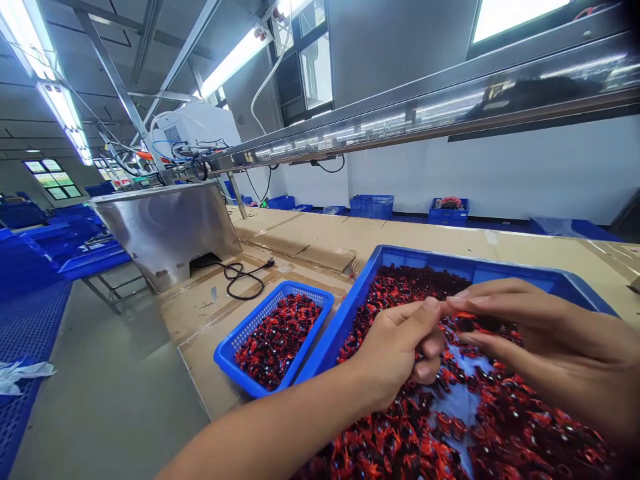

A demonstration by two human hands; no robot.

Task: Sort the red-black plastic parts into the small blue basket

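My left hand (400,347) is closed in a pinch above the large blue tray (330,343), its fingertips meeting those of my right hand (545,327). Between the thumb and fingers of my right hand sits a small red and black piece (466,324). Whatever my left fingers pinch is too small to make out. Below both hands, many red and black pieces (395,440) are spread over the tray, with its blue bottom showing in the middle. To the left stands a smaller blue basket (227,357) holding more such pieces (280,340).
A black cable with a plug (245,270) lies on the cardboard-covered table (200,320) behind the small basket. A metal housing (170,233) stands at the back left. A long metal rail (400,120) crosses above the table. Blue crates (371,207) line the wall.
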